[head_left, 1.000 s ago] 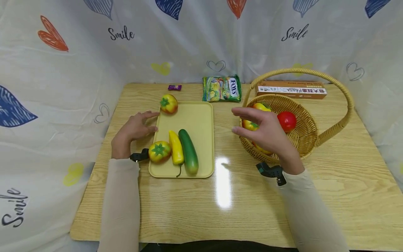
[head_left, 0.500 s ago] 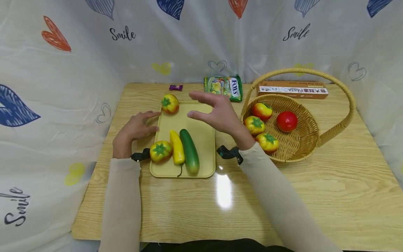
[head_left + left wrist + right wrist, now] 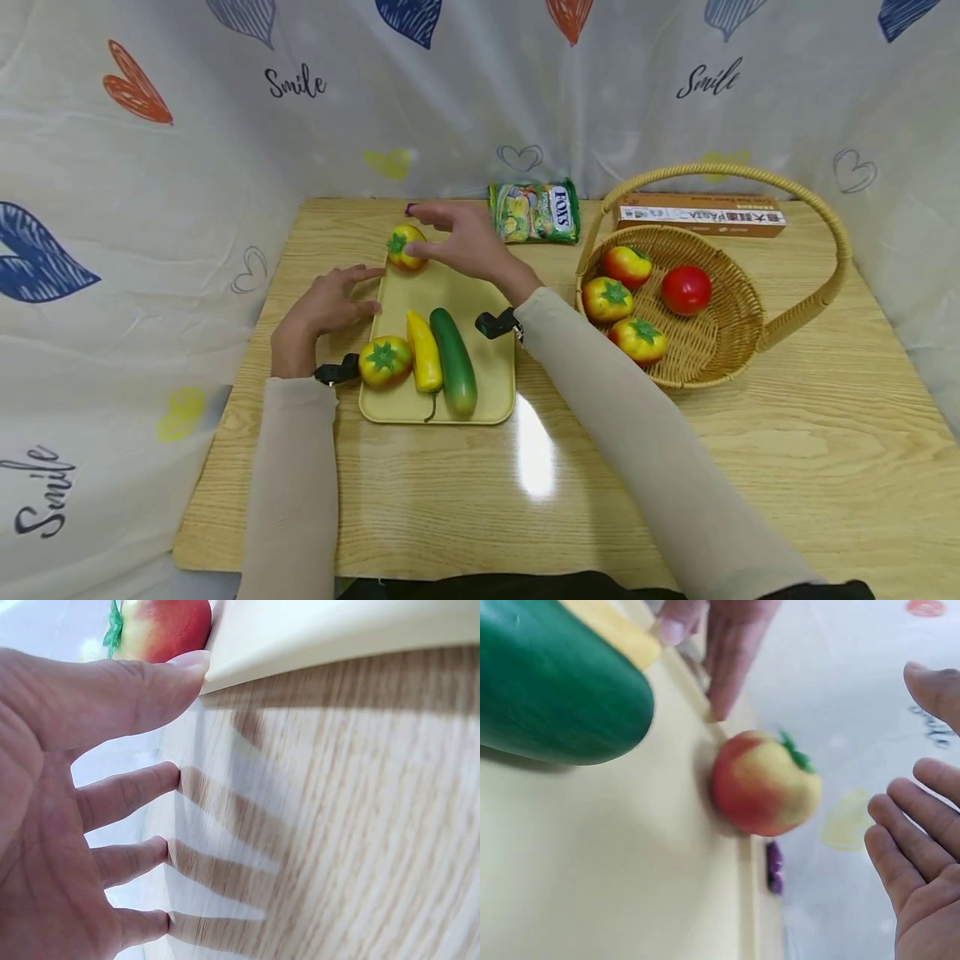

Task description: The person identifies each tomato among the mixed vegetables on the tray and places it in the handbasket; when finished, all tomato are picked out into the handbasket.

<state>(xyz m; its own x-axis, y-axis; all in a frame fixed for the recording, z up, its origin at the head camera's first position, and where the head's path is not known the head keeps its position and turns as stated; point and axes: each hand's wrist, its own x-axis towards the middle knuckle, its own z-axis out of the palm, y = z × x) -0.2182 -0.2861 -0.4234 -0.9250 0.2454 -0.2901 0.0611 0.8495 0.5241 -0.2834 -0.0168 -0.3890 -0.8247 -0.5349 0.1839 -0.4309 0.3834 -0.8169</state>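
Note:
At the far left corner of the yellow tray (image 3: 468, 279) sits a red-and-yellow toy fruit (image 3: 405, 254) with a green star-shaped cap. My right hand (image 3: 472, 242) hovers over that corner, thumb and fingers spread; in the right wrist view a gap shows between it and the toy fruit (image 3: 761, 784). My left hand (image 3: 322, 308) rests at the tray's left edge, thumb at the rim and fingertips down on the wood in the left wrist view. A second such fruit (image 3: 386, 362), a yellow chili pepper (image 3: 425, 354) and a green cucumber (image 3: 454, 362) lie on the near part of the tray.
A wicker basket (image 3: 738, 333) with a tall handle stands at the right, holding several red-and-yellow fruits and a red tomato (image 3: 686, 290). Behind it lies a pasta box (image 3: 701, 215). A green snack bag (image 3: 534, 212) and a small purple-wrapped candy (image 3: 774, 868) are along the back edge.
My right hand has swung left from over the basket, across the tray, to the fruit at its far left corner. My left hand has stayed in place.

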